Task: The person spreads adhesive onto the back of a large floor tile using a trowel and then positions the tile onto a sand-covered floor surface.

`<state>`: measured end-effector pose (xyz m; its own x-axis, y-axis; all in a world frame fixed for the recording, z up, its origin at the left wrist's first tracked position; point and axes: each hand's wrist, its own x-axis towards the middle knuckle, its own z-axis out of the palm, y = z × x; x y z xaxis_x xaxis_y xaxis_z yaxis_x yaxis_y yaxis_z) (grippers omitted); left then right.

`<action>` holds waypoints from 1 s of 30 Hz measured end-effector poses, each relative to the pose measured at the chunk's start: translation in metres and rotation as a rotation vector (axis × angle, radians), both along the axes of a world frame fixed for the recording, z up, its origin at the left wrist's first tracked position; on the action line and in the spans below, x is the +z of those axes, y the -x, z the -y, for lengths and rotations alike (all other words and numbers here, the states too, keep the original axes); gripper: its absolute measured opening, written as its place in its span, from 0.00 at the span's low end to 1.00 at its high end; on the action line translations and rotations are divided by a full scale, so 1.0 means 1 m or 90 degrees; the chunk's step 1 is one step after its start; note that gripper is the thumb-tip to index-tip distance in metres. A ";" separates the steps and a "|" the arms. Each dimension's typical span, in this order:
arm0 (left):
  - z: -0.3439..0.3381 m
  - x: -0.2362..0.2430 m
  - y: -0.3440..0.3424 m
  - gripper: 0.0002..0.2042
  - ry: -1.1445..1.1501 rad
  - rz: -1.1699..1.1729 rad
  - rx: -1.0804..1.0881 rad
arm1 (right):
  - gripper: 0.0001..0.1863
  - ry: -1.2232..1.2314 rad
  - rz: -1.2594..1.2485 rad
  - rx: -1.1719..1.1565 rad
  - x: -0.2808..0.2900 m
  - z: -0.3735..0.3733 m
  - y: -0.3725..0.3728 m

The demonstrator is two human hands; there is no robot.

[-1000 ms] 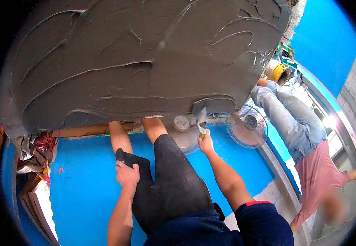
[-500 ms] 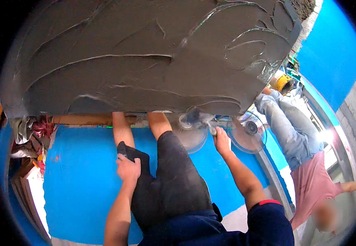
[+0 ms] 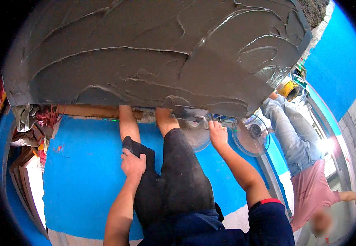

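Note:
My right hand [image 3: 218, 134] is closed round the handle of a trowel [image 3: 191, 111]. Its flat metal blade meets the near edge of a broad layer of wet grey mortar [image 3: 116, 74], which has curved ridges and smooth strokes across it. Down at my left thigh, my left hand [image 3: 133, 164] is closed on the leg of my black shorts [image 3: 180, 176], with the cloth bunched up beside the fingers.
Two round fans [image 3: 250, 134] stand below the mortar's near edge. A person in a pink shirt [image 3: 311, 188] and jeans is at the right. Bags [image 3: 26, 117] and leaning boards [image 3: 32, 180] line the left side. Blue sheeting [image 3: 83, 176] covers the floor.
The trowel has come left against the mortar's near edge, its blade less blurred than before. My left hand stays on the shorts. The whole view has shifted slightly.

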<state>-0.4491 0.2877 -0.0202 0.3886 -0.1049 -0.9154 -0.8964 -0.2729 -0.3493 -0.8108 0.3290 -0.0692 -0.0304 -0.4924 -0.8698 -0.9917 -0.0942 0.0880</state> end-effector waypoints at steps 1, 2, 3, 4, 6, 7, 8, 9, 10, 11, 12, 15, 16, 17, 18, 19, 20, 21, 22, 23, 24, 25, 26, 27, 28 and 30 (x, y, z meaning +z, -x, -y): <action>-0.002 0.000 -0.003 0.40 0.003 0.001 0.000 | 0.12 0.006 -0.016 0.040 0.001 -0.009 0.015; -0.002 0.000 -0.004 0.40 0.006 -0.003 0.002 | 0.14 0.011 -0.016 0.050 0.006 -0.020 0.034; -0.001 0.003 -0.006 0.41 0.010 -0.002 0.004 | 0.16 0.017 -0.012 0.061 0.015 -0.030 0.055; 0.000 0.006 -0.007 0.41 0.014 -0.002 0.010 | 0.17 -0.015 -0.022 0.045 0.026 -0.037 0.074; -0.001 0.010 -0.008 0.41 0.026 0.002 0.027 | 0.17 0.016 0.013 0.006 0.053 -0.059 0.120; -0.003 0.006 -0.010 0.41 0.042 0.016 0.037 | 0.17 0.071 0.076 -0.040 0.067 -0.062 0.137; -0.009 -0.002 -0.005 0.42 0.057 0.003 0.035 | 0.16 0.003 0.019 -0.095 0.079 -0.069 0.158; -0.020 0.001 -0.008 0.42 0.067 0.024 0.027 | 0.15 -0.134 -0.098 -0.236 0.090 -0.019 0.122; -0.015 -0.005 -0.001 0.43 0.075 -0.010 0.004 | 0.16 -0.056 -0.094 -0.317 0.099 -0.013 0.131; -0.017 -0.010 0.001 0.43 0.082 -0.006 0.022 | 0.22 -0.022 -0.041 -0.341 0.103 0.008 0.122; -0.016 -0.009 0.004 0.42 0.092 -0.008 0.028 | 0.24 0.021 -0.036 -0.343 0.099 0.026 0.114; -0.016 0.000 0.006 0.41 0.093 -0.017 0.075 | 0.25 0.296 0.127 -0.285 0.055 0.079 0.079; -0.019 0.007 0.002 0.41 0.099 -0.014 0.076 | 0.24 0.344 0.173 -0.281 0.046 0.111 0.050; -0.015 0.009 0.001 0.41 0.113 -0.013 0.079 | 0.24 0.356 0.221 -0.295 0.033 0.142 0.027; -0.011 0.014 -0.002 0.41 0.117 -0.021 0.105 | 0.24 0.360 0.258 -0.308 0.025 0.166 0.004; -0.007 0.016 -0.006 0.41 0.121 -0.024 0.103 | 0.24 0.361 0.294 -0.319 0.018 0.190 -0.021; -0.004 0.016 -0.010 0.42 0.114 -0.033 0.118 | 0.23 0.355 0.353 -0.342 0.010 0.214 -0.051; -0.003 0.016 -0.013 0.42 0.103 -0.044 0.139 | 0.22 0.340 0.410 -0.360 0.002 0.236 -0.083; -0.002 0.014 -0.016 0.42 0.098 -0.048 0.137 | 0.20 0.322 0.421 -0.392 -0.003 0.256 -0.118; 0.001 0.013 -0.021 0.41 0.109 -0.049 0.145 | 0.19 0.306 0.430 -0.423 -0.006 0.276 -0.155; 0.001 0.013 -0.026 0.41 0.118 -0.050 0.154 | 0.19 0.330 0.449 -0.422 -0.013 0.289 -0.189; 0.001 0.011 -0.028 0.41 0.125 -0.057 0.163 | 0.18 0.354 0.462 -0.419 -0.020 0.298 -0.219; 0.001 0.009 -0.032 0.42 0.140 -0.067 0.172 | 0.19 0.360 0.472 -0.400 -0.032 0.308 -0.245; -0.001 0.009 -0.038 0.42 0.151 -0.069 0.182 | 0.20 0.364 0.481 -0.383 -0.042 0.315 -0.272; -0.004 0.010 -0.045 0.42 0.163 -0.069 0.192 | 0.20 0.307 0.480 -0.417 -0.041 0.321 -0.307; 0.006 0.010 -0.055 0.42 0.158 -0.070 0.186 | 0.19 0.286 0.523 -0.403 -0.038 0.332 -0.368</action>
